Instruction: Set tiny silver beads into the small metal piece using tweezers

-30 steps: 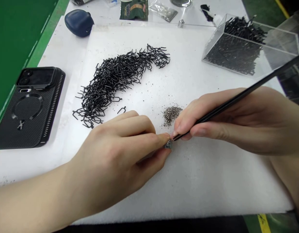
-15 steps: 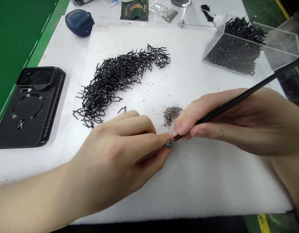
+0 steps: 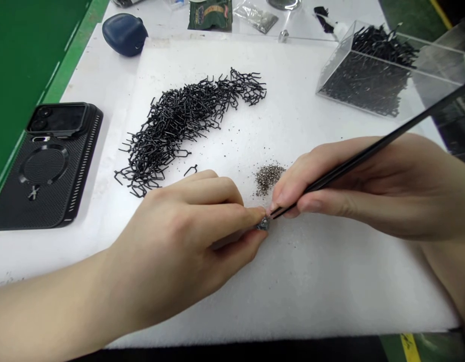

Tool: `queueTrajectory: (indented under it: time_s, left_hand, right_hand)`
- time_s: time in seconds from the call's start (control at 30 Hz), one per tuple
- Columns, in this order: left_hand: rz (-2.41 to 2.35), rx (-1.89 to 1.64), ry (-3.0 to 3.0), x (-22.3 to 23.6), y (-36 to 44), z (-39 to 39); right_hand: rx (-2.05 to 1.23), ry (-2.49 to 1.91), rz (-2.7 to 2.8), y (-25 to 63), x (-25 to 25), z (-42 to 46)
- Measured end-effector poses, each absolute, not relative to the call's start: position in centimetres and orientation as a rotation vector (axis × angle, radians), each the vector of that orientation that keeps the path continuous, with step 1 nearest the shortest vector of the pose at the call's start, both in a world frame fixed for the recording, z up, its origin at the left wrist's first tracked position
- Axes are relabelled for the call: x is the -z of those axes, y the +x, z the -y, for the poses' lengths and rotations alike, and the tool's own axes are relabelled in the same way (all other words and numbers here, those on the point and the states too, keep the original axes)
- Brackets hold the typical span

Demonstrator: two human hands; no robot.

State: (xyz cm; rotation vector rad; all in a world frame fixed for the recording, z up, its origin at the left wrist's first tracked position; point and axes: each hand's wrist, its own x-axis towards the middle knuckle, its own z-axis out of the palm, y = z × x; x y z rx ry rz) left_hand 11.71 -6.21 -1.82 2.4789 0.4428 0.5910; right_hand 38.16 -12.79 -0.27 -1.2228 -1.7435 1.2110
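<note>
My left hand pinches a small silvery metal piece between thumb and fingertips, which cover most of it. My right hand is closed around black tweezers, held like a pen with the long end rising to the upper right. The tweezer tips reach the edge of the metal piece, close to my left fingertips; whether a tiny part sits between them is too small to tell. Just beyond my hands lies a small heap of tiny shiny metal bits on the white foam sheet.
A long heap of black forked pieces curves across the sheet. At the back right, a clear box holds more black pieces. A black phone-shaped device lies left, a dark blue case behind it, and a green packet farther back.
The tweezers have tilted very slightly at the metal piece. Both hands hold nearly the same pose, and the whole view has shifted a few pixels.
</note>
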Motion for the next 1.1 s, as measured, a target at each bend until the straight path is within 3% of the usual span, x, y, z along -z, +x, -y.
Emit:
queueTrajectory:
  time_s: [0.63,0.83,0.97,1.1]
  left_hand:
    - [-0.440,-0.682,2.463,2.5,11.8,6.4]
    - [-0.457,-0.530,2.472,1.6,11.9,6.2]
    - [-0.430,-0.669,2.462,1.8,11.9,6.3]
    - [-0.456,-0.535,2.463,1.4,11.8,6.3]
  right_hand:
    - [-1.204,-1.220,1.749,38.4,0.5,13.1]
    - [-1.211,-1.218,1.780,38.5,0.2,13.0]
    - [-1.213,-1.200,1.774,38.4,0.4,13.1]
    - [-1.185,-1.196,1.774,38.5,0.5,13.3]
